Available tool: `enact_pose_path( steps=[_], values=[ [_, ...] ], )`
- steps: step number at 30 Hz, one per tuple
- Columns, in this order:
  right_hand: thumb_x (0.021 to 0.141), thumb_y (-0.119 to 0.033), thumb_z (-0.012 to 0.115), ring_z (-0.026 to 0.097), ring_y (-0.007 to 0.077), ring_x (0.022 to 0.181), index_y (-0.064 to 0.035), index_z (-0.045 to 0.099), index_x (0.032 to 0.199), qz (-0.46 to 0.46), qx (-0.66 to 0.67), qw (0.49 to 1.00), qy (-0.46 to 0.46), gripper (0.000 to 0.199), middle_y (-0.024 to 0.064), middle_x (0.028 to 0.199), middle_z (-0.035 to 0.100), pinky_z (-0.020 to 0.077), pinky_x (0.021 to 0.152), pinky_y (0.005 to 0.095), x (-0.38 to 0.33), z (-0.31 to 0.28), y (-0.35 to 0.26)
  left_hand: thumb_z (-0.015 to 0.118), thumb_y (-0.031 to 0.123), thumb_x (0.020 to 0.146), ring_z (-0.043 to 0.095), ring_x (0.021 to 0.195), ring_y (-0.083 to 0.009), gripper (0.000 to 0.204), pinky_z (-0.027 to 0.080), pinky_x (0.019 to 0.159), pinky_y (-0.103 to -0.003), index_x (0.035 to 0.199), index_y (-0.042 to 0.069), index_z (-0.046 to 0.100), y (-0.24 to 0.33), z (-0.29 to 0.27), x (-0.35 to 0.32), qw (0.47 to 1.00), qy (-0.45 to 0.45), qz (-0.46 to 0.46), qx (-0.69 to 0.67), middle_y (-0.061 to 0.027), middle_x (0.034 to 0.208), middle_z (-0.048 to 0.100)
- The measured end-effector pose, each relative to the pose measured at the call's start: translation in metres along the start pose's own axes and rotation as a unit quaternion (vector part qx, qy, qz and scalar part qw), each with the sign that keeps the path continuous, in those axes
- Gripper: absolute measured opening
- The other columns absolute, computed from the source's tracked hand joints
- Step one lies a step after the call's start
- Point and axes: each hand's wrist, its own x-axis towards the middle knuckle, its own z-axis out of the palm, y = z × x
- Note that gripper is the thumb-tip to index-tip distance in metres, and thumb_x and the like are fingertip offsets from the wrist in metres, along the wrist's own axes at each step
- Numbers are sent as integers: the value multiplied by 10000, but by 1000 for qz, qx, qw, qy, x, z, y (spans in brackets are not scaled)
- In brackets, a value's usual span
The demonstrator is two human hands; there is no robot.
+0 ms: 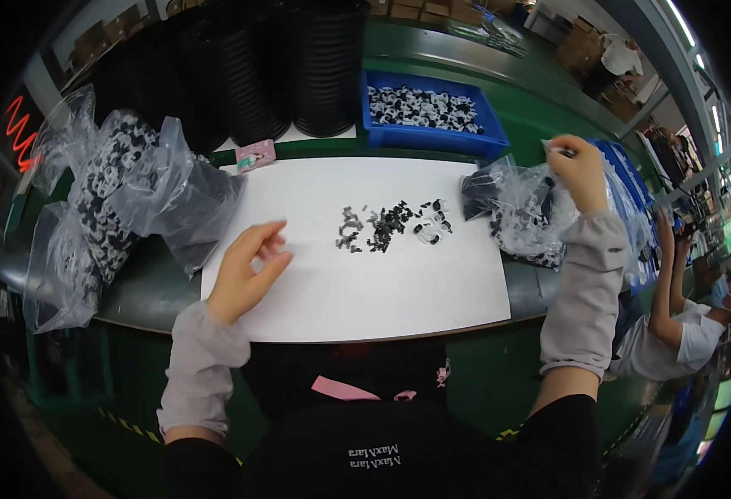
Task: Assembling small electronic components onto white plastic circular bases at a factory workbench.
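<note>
A white sheet lies on the bench with three small groups of parts at its middle: grey bits, black pieces and clear-white pieces with black ends. Over the sheet's left part hovers my left hand, thumb and fingers apart, holding nothing. Beyond the right edge, my right hand is raised above the clear bags. Its fingers are pinched together, and a small dark-and-light thing seems to show at the tips, too small to name. Closest to it is a clear bag of black and white parts.
Behind the sheet stands a blue bin of black-and-white parts, with tall black ribbed stacks to its left. Bulky plastic bags of parts crowd the left side. A pink card lies at the sheet's back edge. Another person works at right.
</note>
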Motion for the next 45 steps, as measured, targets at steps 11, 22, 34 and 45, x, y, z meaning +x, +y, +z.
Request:
enact_pose_path(
  steps=[11, 22, 34, 45],
  values=[
    [689, -109, 657, 641, 252, 805, -83, 687, 818, -341, 99, 906, -231, 135, 84, 1074, 609, 525, 710, 333, -56, 268, -116, 894, 157, 578, 398, 1287, -295, 1281, 337, 1076, -388, 1486, 62, -4, -43, 47, 75, 998, -42, 19, -33, -173, 1421, 335],
    [845, -202, 609, 586, 322, 1033, -31, 680, 1027, -325, 239, 847, -346, 260, 152, 1104, 642, 470, 898, 372, -41, 248, -108, 868, 144, 601, 402, 1280, -307, 1160, 341, 1070, -377, 1478, 57, 113, -42, 40, 74, 999, -36, 13, -23, -192, 1379, 388],
    [809, -66, 552, 648, 215, 718, -5, 642, 920, 142, 31, 989, 41, 155, 90, 760, 661, 509, 656, 317, -24, 5, 108, 488, 239, 964, 383, 1296, -247, 531, 288, 1067, -339, 1415, 24, 308, -71, 48, 81, 981, 138, -33, -133, -167, 1387, 412],
    [685, -438, 735, 531, 417, 1078, -134, 516, 1274, -79, -213, 967, -113, 698, 227, 1232, 500, 428, 937, 478, -41, 98, 114, 445, 284, 989, 449, 1200, -201, 409, 324, 1018, -297, 1297, 16, 467, -84, 30, 60, 983, 162, -44, -78, -111, 1286, 494]
  ],
)
